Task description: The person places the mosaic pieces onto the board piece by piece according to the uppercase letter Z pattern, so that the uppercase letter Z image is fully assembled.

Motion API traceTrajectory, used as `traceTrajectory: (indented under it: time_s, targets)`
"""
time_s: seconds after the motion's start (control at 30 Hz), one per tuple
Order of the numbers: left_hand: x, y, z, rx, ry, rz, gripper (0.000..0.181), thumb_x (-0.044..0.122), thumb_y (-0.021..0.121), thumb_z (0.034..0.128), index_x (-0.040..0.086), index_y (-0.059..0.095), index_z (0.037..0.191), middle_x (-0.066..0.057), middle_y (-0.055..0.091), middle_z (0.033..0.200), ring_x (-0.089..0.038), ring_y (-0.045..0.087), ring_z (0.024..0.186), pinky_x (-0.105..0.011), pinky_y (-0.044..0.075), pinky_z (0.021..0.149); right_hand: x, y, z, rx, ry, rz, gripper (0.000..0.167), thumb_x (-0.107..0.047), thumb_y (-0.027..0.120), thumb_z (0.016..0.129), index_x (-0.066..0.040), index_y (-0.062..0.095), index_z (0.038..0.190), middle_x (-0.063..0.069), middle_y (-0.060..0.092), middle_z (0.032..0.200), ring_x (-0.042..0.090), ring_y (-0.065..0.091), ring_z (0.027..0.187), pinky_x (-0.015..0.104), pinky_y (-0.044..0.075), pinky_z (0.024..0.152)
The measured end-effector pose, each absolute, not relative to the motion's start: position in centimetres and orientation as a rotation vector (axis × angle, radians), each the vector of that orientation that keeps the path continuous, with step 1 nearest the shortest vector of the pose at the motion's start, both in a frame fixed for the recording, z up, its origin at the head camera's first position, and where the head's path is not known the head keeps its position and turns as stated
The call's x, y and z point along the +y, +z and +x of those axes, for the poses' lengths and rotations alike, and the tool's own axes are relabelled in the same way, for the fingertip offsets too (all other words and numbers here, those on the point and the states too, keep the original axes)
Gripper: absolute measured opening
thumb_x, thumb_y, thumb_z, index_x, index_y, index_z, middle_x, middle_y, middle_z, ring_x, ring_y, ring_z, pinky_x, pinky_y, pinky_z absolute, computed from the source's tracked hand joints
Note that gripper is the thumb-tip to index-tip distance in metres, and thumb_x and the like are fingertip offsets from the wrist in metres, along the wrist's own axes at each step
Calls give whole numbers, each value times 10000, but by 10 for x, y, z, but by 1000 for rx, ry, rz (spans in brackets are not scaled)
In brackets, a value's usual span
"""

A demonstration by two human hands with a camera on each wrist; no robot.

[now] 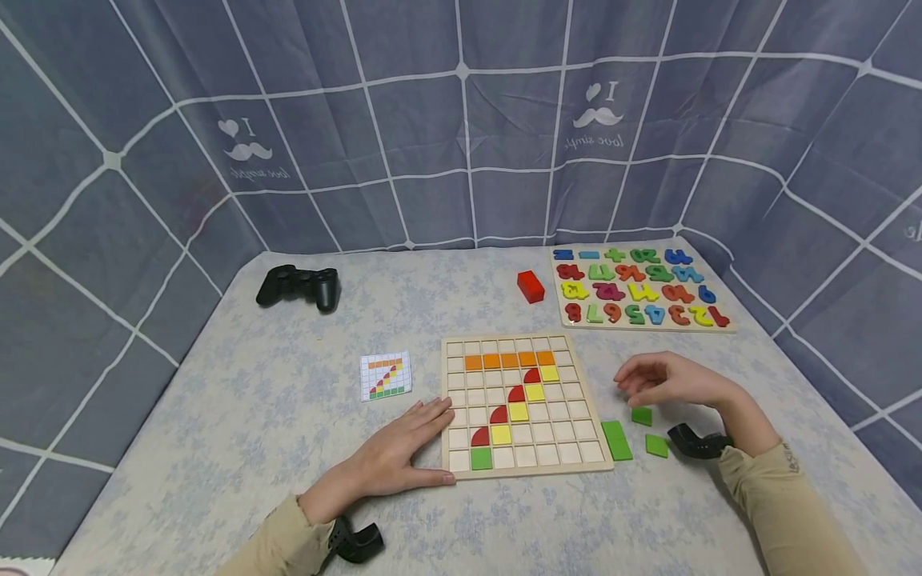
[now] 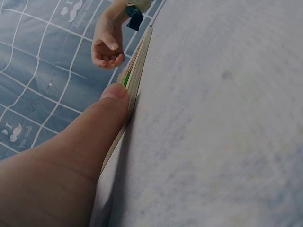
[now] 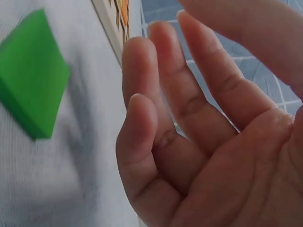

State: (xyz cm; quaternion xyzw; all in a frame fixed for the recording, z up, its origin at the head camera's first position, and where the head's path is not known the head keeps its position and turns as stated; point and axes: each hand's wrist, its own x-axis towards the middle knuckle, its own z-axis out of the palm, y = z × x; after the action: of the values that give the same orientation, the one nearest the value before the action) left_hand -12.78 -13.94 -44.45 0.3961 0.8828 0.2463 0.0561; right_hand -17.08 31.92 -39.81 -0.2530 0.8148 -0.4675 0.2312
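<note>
A wooden grid board (image 1: 543, 456) lies in front of me, bearing a row of orange squares (image 1: 509, 361), a diagonal of red quarter-circles (image 1: 499, 414) and yellow squares (image 1: 518, 412), and one green square (image 1: 481, 458) low on the left. My left hand (image 1: 396, 452) rests at the board's left side, its fingertips and thumb touching the frame. In the left wrist view the thumb (image 2: 106, 111) presses along the board's edge. My right hand (image 1: 673, 379) hovers right of the board with loosely bent fingers; the right wrist view shows a bare palm. Loose green tiles (image 1: 656, 445) lie below it.
Left of the board is a small pattern card (image 1: 386, 376). A black game controller (image 1: 298, 288) lies at the back left. A red block (image 1: 531, 286) and a colourful number puzzle board (image 1: 641, 288) sit at the back right, before a grey-blue curtain (image 1: 504, 120).
</note>
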Motion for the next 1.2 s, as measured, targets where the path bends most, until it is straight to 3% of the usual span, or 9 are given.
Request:
traceTrajectory:
  time_s: [0.33, 0.67, 1.2]
  targets:
    - [-140, -445, -128, 2689, 749, 1215, 908, 649, 577, 810, 80, 323, 1470, -19, 229, 1541, -154, 184, 1406, -346, 164, 1161, 329, -405, -174, 2214, -1254, -591, 336, -58, 669, 857, 78, 575, 1150, 128, 636, 893, 154, 573, 722, 244, 498, 617]
    - [-140, -445, -128, 2694, 746, 1220, 906, 649, 577, 809, 79, 329, 1468, -19, 232, 1540, -154, 183, 1406, -345, 164, 1161, 335, -411, -176, 2166, -1239, -593, 384, -54, 697, 827, 96, 566, 1155, 101, 614, 845, 124, 540, 665, 246, 480, 573]
    - [-140, -445, -128, 2693, 745, 1226, 903, 645, 578, 812, 75, 330, 1467, -24, 240, 1538, -170, 195, 1405, -350, 169, 1160, 334, -414, -176, 2182, -1151, -702, 367, -59, 744, 779, 38, 612, 1107, 107, 565, 890, 111, 488, 708, 230, 465, 562]
